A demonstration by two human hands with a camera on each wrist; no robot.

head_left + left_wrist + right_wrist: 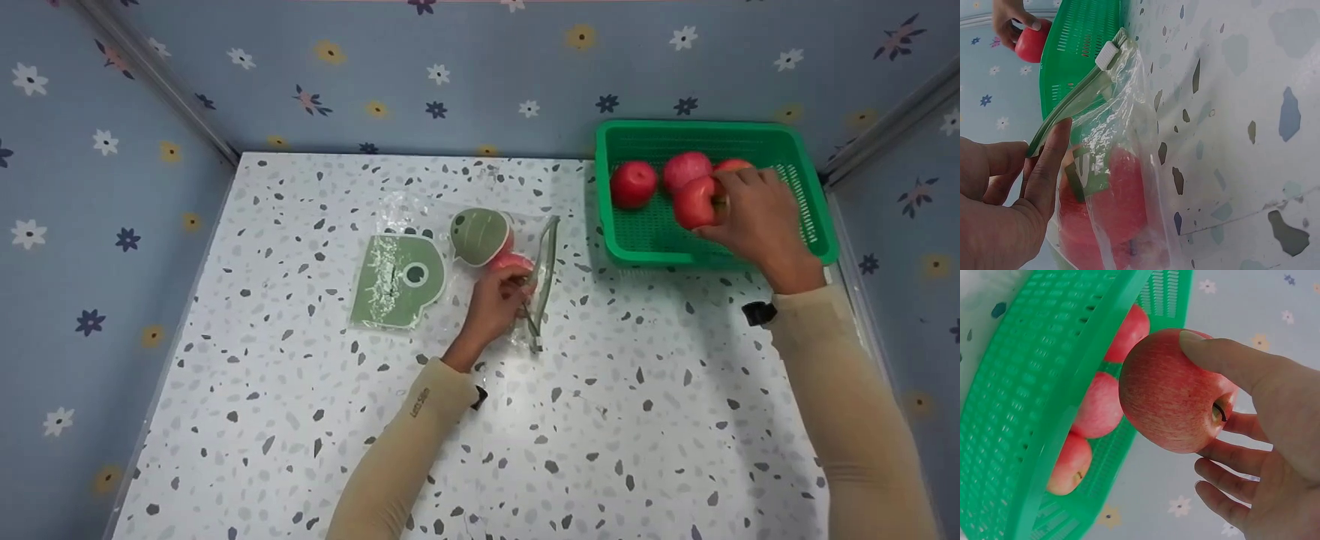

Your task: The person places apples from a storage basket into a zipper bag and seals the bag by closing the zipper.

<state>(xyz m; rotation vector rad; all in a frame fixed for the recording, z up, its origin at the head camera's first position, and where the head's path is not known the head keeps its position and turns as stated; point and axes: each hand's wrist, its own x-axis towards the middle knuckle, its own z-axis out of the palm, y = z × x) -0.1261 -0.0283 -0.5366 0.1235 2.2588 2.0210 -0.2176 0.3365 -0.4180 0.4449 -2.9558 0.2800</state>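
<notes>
My left hand (491,306) pinches the green zip edge (1064,107) of a clear plastic zip bag (397,285) printed with a green cartoon dinosaur. Red apples (1123,194) show through the plastic in the left wrist view, just beside the fingers. A white slider (1107,55) sits near one end of the zip. Over the green basket (652,257), my right hand (761,217) grips a red apple (1171,391) between thumb and fingers, its stem facing the palm. Below it, several apples (634,184) lie in the basket, one partly hidden by the hand.
The basket stands at the back right of the speckled white table (600,420), close to the back wall (480,82). Flower-patterned panels (67,285) enclose the table at the back and both sides. The bag lies left of the basket.
</notes>
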